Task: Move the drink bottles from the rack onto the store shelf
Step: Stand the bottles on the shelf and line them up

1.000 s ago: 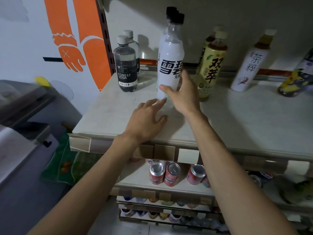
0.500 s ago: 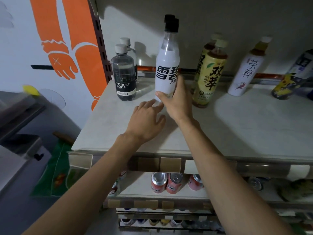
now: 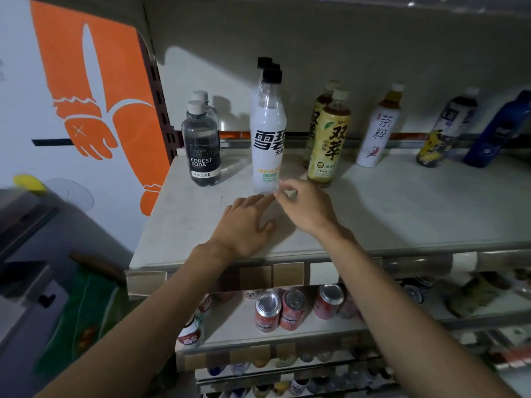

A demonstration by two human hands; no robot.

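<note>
Where the bottle stands: bottle [image 3: 267,145], white with a black cap, upright on the shelf [image 3: 402,214] just beyond the right fingertips, at the front of a file of like black-capped ones.
Right hand [image 3: 307,208]: fingers loosely curled, closed on nothing. The tips are just beside the bottle's foot, and I cannot tell whether they touch it.
Left hand [image 3: 244,228]: flat, palm down on the shelf, fingers straight. Its tips reach just short of the bottle's foot, beside the right hand's.
Weight: probably sealed and full, so fairly heavy for its size. It is tall and narrow, so a nudge high up would likely topple it.
Body: thin plastic, likely to give under a hard squeeze, but not fragile.
Skin: the printed sleeve looks smooth and may be slippery.
Hold: round the sleeve at mid-body, below the shoulder. The cap looks too small for a sure lift.
Neighbours: soda bottles [image 3: 201,150] left of the grip and tea bottles [image 3: 329,147] right of it, both near enough to be knocked.
Shelf top: pale, flat and matte, with bare room on the near side of the grip and to its right.
Below: cans [image 3: 283,310] on a lower shelf, under the wrists.
Room: dim, with a plain wall [image 3: 344,53] behind the row and an orange mural [image 3: 94,90] well left of the grip.
</note>
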